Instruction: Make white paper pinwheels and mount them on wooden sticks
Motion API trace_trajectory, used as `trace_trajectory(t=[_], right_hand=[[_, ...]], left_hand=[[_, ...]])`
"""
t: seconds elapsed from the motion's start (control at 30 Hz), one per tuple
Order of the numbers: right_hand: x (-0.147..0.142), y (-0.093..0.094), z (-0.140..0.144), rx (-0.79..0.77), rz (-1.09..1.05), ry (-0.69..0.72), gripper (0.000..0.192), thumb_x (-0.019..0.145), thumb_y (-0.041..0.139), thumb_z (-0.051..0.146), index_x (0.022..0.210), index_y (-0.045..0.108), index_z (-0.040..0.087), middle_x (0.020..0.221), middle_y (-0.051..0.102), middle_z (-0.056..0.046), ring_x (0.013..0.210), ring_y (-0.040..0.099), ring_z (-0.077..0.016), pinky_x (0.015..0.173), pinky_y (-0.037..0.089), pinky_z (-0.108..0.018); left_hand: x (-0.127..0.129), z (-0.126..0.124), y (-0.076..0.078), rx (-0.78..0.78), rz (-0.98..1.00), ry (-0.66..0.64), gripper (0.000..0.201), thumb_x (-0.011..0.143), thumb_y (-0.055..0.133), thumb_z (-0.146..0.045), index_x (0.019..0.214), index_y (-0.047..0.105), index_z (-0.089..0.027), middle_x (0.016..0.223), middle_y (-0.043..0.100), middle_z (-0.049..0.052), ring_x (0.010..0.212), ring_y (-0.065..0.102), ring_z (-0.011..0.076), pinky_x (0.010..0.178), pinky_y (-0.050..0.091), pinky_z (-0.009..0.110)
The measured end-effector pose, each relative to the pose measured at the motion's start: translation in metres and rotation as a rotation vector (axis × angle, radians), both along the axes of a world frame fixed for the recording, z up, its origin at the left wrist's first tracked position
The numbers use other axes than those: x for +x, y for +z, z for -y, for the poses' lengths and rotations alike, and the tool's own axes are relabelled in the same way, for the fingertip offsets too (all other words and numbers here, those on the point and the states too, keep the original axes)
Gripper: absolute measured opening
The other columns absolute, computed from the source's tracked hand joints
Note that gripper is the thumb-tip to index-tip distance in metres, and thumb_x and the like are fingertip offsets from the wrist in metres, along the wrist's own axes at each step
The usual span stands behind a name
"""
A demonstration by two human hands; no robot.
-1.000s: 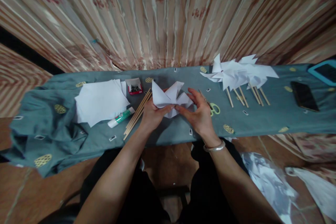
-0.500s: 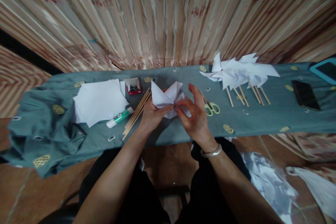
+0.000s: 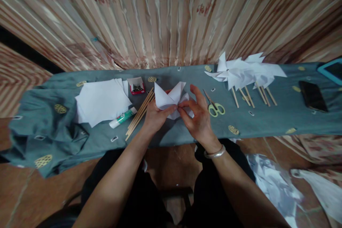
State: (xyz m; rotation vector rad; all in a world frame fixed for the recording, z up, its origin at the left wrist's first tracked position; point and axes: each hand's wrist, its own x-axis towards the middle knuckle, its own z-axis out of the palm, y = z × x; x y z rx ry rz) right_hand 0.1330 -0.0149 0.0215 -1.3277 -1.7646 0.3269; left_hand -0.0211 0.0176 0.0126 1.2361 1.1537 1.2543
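Between my hands is a white paper pinwheel point(image 3: 171, 96), its blades folded in toward the middle. My left hand point(image 3: 157, 117) is closed on its left side, the thumb pressing near the centre and some fingers hidden behind the paper. My right hand point(image 3: 196, 117) pinches at the centre with thumb and index finger, while its other fingers stand raised. Whether a small pin sits in that pinch, I cannot make out. Just right of my right hand lie scissors point(image 3: 216, 109) with pale green handles. Several wooden sticks point(image 3: 139, 115) lie beside my left hand.
A stack of white paper point(image 3: 103, 101) lies at left, with a glue stick point(image 3: 123, 117) at its corner. Behind the sticks stands a small red box point(image 3: 136, 86) of dark pins. Finished pinwheels on sticks point(image 3: 243, 73), a black phone point(image 3: 312, 95) and a blue-framed device point(image 3: 332, 70) lie at right.
My right hand has shifted slightly, its raised fingers a little lower, and the scissors' blades show more fully. Both hands keep hold of the pinwheel at its centre.
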Motion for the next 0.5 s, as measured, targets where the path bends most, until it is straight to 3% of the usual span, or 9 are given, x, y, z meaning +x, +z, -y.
trace_trajectory(t=[0.5], right_hand=[[0.0015, 0.0022, 0.0020, -0.003, -0.030, 0.007, 0.006, 0.087, 0.060, 0.023, 0.089, 0.065, 0.025, 0.155, 0.040, -0.003, 0.142, 0.038, -0.0282, 0.117, 0.032, -0.056]], left_hand=[[0.0005, 0.0004, 0.0024, -0.005, 0.020, 0.014, 0.047, 0.062, 0.079, -0.028, 0.107, 0.074, -0.015, 0.084, 0.074, 0.004, 0.071, 0.066, 0.0188, 0.064, 0.053, 0.029]])
